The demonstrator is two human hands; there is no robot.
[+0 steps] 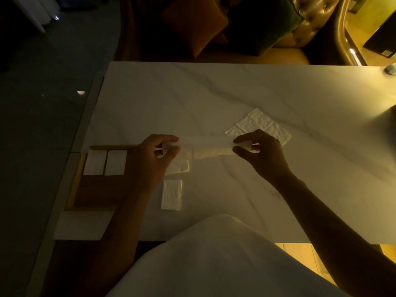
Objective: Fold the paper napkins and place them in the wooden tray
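Napkin strip (206, 146) lengthwise left-right between left hand (153, 159) and right hand (260, 153).

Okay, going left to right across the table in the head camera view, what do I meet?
Shallow wooden tray with two folded white napkins → left hand → long white napkin strip held between both hands → right hand, with an unfolded creased white napkin just beyond it.

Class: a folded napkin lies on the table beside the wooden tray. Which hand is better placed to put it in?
Probably the left hand: it is nearer the folded napkin and wooden tray, though both hands now hold a stretched napkin.
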